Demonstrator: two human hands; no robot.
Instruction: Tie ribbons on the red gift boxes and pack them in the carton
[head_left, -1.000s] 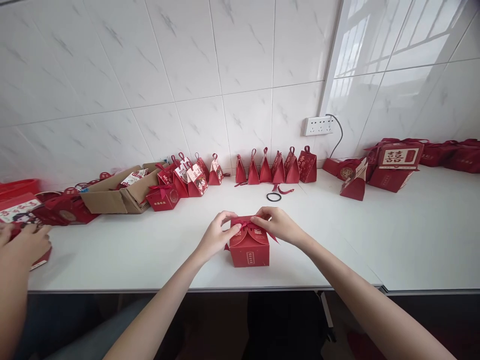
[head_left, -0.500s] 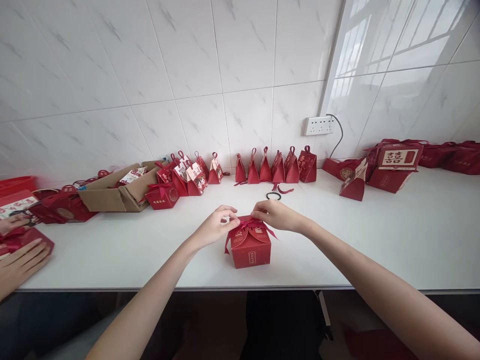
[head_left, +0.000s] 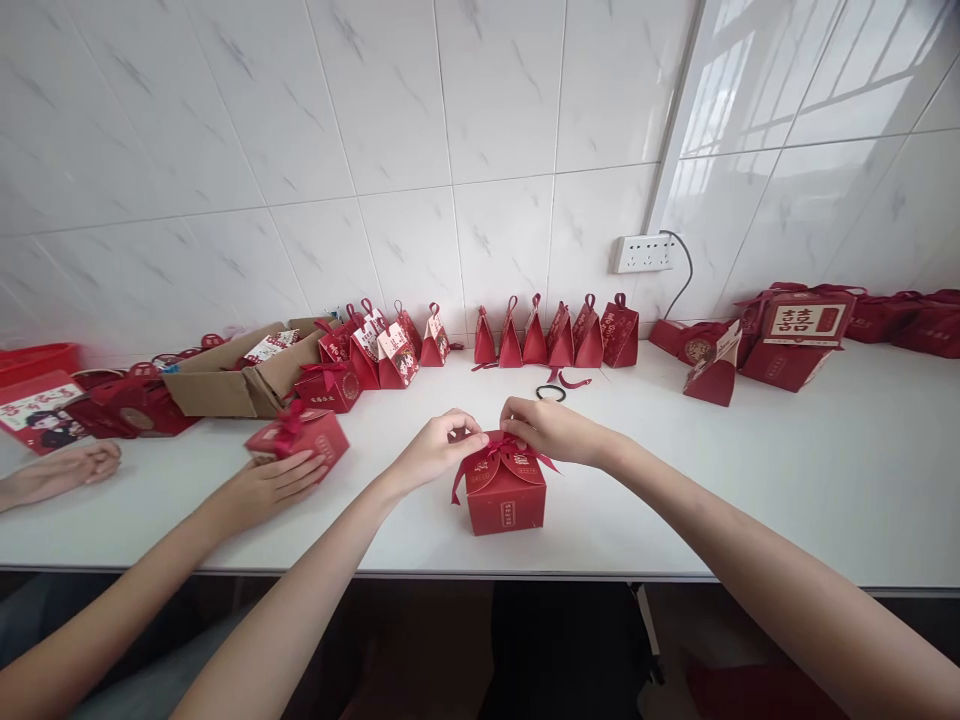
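On white flat table [head_left: 750, 480]:
Red cuboid cardboard box [head_left: 507, 508] front; round black ring [head_left: 551, 401] behind; open brown cardboard carton [head_left: 223, 396] left.

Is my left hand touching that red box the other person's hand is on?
Apart: the head view shows bare white tabletop between your left hand and that red box.

Ribbon [head_left: 502, 443] partly hidden by fingers [head_left: 471, 443]; co-worker's box [head_left: 321, 434] blurred.

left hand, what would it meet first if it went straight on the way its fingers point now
Probably the red ribbon bow on the red gift box; the left hand looks to be right at it. Just beyond comes the right hand, though depth is hard to judge.
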